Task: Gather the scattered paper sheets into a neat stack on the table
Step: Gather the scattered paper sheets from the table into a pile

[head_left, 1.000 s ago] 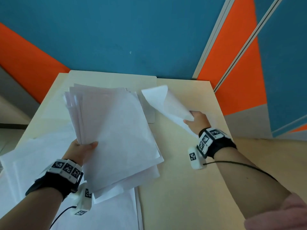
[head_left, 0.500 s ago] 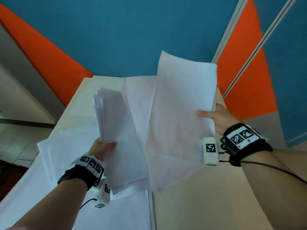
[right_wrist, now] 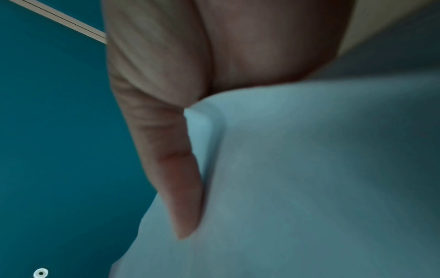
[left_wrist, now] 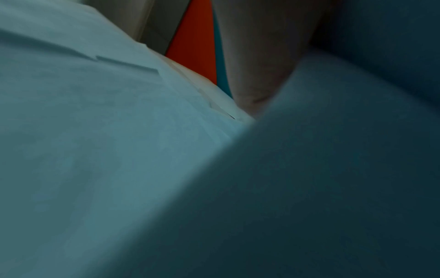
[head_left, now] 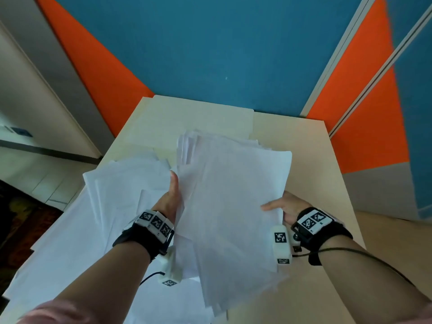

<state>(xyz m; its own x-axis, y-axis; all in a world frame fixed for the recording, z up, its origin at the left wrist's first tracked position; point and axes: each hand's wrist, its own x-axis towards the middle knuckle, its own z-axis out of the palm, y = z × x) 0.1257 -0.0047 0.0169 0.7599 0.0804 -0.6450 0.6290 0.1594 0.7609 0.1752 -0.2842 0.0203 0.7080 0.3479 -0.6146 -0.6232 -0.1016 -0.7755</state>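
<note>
Head view: both hands hold one bundle of white paper sheets [head_left: 231, 206] up over the counter [head_left: 304, 146], its sheets roughly squared but fanned at the far edge and the near corner.

Left hand [head_left: 169, 202]: set against the bundle's left edge, thumb up along the paper. The fingers lie behind the sheets, so I cannot tell how this grip stands. Left wrist view is dim and blurred; it shows only paper and what may be part of the hand.

Right hand [head_left: 288, 206]: at the bundle's right edge, thumb laid across the top sheet. Right wrist view shows a thumb [right_wrist: 176, 169] lying along the paper with the sheet edge running into the crook of the hand [right_wrist: 226, 47]; grip is a pinch on the bundle's right edge.

Loose sheets [head_left: 112, 206] lie overlapped on the left half of the counter, below and left of the bundle, some hanging over the left edge. Another flat sheet [head_left: 198, 120] lies at the far end of the counter, near the wall.

Both wrists carry black bands with printed markers. Blue and orange wall panels [head_left: 210, 54] stand behind the counter.
</note>
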